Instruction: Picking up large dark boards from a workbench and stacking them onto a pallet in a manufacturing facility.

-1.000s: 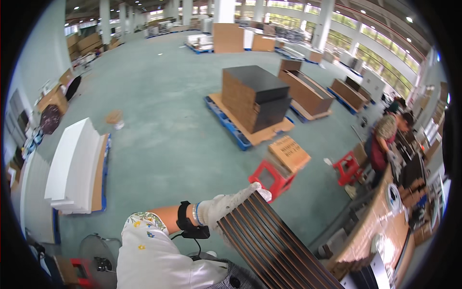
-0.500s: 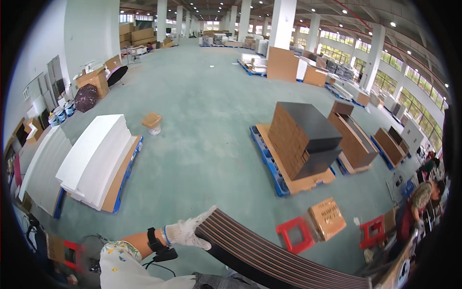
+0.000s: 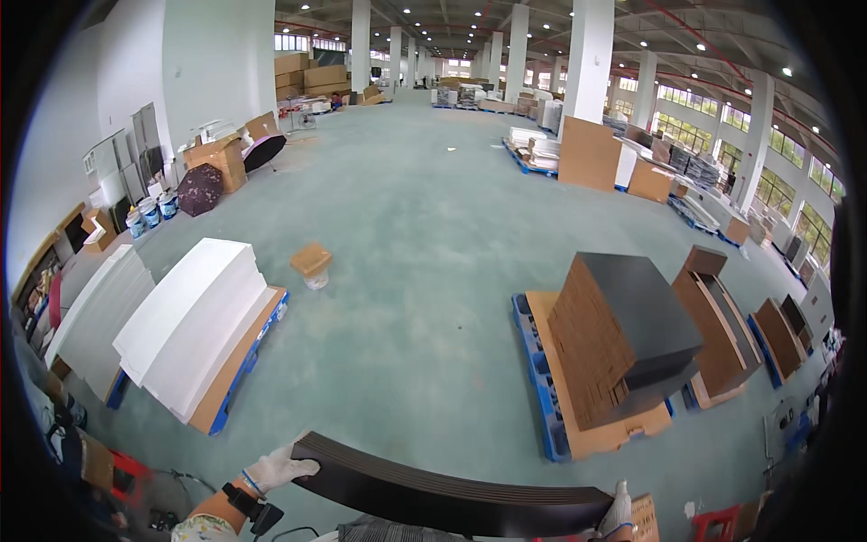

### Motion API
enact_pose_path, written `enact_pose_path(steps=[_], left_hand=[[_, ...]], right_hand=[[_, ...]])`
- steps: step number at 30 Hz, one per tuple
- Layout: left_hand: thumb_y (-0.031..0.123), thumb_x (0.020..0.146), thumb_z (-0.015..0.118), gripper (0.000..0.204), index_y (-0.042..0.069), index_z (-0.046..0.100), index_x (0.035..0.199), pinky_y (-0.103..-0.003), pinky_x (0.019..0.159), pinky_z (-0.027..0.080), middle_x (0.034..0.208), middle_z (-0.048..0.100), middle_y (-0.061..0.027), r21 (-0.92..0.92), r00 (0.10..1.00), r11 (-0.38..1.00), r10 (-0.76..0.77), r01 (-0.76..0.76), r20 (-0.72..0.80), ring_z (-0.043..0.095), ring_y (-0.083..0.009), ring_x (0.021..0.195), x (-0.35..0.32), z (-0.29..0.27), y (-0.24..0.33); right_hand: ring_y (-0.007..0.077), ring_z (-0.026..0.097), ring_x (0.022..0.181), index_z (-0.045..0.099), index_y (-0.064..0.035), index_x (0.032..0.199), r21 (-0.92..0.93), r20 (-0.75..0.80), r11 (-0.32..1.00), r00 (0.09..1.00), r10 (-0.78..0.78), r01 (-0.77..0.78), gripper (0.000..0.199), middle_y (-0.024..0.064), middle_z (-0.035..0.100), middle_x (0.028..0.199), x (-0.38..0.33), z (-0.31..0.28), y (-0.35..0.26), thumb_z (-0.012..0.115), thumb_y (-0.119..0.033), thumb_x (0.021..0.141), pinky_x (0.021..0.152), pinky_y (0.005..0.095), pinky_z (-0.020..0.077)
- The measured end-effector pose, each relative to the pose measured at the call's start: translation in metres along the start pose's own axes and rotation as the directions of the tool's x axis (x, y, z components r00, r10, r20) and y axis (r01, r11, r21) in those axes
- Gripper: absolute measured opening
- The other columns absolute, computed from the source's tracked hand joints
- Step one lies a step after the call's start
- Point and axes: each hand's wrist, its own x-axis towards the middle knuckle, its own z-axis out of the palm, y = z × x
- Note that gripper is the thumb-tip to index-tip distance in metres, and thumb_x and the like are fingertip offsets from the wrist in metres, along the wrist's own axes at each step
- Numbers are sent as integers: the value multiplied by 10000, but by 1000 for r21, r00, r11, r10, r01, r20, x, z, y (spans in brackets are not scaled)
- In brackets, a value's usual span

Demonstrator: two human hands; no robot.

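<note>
You seem mid-carry: your left hand (image 3: 282, 468) and right hand (image 3: 619, 508) (both gloved) grasp 1 end each of the boards (image 3: 452, 492), nearer you than the black stack (image 3: 646, 307) and mostly left of it. Moving calls for 2 level ends. Since 0.5 s ago, the boards slant less and your right hand shows.

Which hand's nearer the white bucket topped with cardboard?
Left. The left hand is in front of the white bucket, slightly left; the right hand is well off to its right.
</note>
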Motion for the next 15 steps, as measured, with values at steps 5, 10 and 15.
enact_pose_path(steps=[5, 10, 15], left_hand=[[284, 854, 654, 762, -3, 248, 1431, -251, 756, 479, 1001, 622, -80, -57, 998, 998, -11, 14, 56, 577, -120, 836, 129, -39, 16], [357, 853, 654, 782, -3, 262, 1426, -269, 832, 461, 1011, 638, -93, 6, 998, 1000, 27, -28, 53, 584, -145, 909, 264, -70, 97], [313, 874, 631, 739, 2, 246, 1422, -275, 872, 463, 1096, 628, -110, 99, 995, 995, -39, 30, 97, 586, -161, 994, 397, -92, 170]], right_hand=[[346, 635, 881, 546, -21, 1150, 49, 143, 995, 985, -93, 87, 614, 176, 642, 1024, 110, 83, -49, 430, -569, 899, 806, 501, 512], [330, 507, 1128, 465, 14, 1286, -141, -40, 987, 996, -85, 79, 657, 195, 515, 1259, 135, 177, -127, 400, -537, 933, 977, 435, 410], [339, 501, 1139, 467, 39, 1271, -6, -54, 999, 997, -48, 47, 690, 207, 505, 1269, 228, 219, -159, 386, -553, 926, 984, 440, 407]])
